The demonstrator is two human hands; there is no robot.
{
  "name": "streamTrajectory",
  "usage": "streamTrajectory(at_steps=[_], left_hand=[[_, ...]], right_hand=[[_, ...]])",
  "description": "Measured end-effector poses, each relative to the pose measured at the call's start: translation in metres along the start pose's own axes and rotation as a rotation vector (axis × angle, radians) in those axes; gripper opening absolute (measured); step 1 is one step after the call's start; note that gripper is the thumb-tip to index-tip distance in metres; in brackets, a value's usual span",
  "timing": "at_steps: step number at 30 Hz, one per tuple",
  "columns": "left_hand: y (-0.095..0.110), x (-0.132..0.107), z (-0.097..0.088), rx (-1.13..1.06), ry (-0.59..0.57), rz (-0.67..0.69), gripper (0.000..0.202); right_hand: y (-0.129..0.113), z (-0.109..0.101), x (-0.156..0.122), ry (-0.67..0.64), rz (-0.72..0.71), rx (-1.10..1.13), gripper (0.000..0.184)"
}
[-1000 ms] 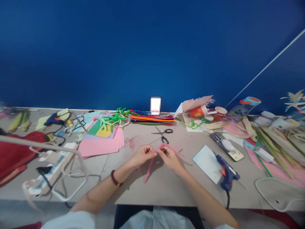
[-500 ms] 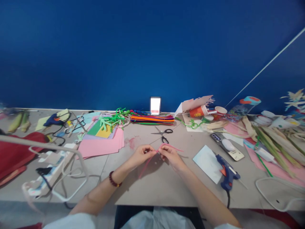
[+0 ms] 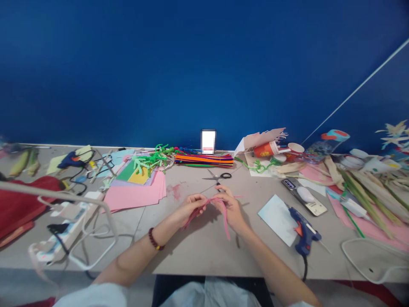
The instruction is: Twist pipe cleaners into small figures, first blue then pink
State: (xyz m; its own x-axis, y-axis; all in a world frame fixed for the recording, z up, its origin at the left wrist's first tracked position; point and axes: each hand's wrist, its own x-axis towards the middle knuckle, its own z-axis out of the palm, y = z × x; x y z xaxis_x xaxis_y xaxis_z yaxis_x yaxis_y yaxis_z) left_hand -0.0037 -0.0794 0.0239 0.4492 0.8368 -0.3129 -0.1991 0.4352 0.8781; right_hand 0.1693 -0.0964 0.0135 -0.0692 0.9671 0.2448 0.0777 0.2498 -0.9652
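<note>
Pink pipe cleaners point(image 3: 226, 219) run between my two hands above the table, with one end hanging down on the right and another part drooping on the left. My left hand point(image 3: 193, 209) pinches them between thumb and fingers. On the other side, my right hand point(image 3: 230, 209) grips them too, its index finger raised a little. Just beyond the right fingertips lie black-handled scissors point(image 3: 225, 175), spread apart and partly covered by that hand. Farther back rests a bundle of colourful pipe cleaners point(image 3: 204, 160).
Pink paper sheets point(image 3: 136, 197) and a white power strip point(image 3: 72, 228) lie to the left. On the right are a blue glue gun point(image 3: 305, 232), a light-blue card point(image 3: 277, 219), a phone point(image 3: 315, 207) and dried husks point(image 3: 367, 200). A blue wall point(image 3: 204, 76) stands behind.
A pink pipe cleaner end now hangs below my right hand, where before it stretched out to the right. My right fingers have opened out somewhat; the left hand stays nearly in place.
</note>
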Motion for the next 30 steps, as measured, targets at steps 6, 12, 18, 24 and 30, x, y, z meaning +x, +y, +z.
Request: streamTrajectory(at_steps=[6,12,18,24,30], left_hand=[[0.002,0.0,0.0,0.168,0.061,0.076,0.034],[0.009,-0.005,0.006,0.32,0.135,0.185,0.034],[0.011,-0.006,0.008,0.425,0.17,0.368,0.028],[0.008,-0.005,0.008,0.293,0.118,0.198,0.032],[-0.003,-0.002,0.01,0.187,-0.075,0.109,0.042]], right_hand=[[-0.001,0.002,-0.001,-0.009,-0.065,-0.053,0.017],[-0.001,0.002,-0.002,-0.005,-0.143,-0.141,0.013],[-0.005,0.002,-0.003,0.035,-0.092,-0.151,0.016],[-0.003,-0.001,-0.004,0.207,-0.112,-0.245,0.016],[0.002,0.002,-0.004,0.187,-0.22,-0.35,0.014]])
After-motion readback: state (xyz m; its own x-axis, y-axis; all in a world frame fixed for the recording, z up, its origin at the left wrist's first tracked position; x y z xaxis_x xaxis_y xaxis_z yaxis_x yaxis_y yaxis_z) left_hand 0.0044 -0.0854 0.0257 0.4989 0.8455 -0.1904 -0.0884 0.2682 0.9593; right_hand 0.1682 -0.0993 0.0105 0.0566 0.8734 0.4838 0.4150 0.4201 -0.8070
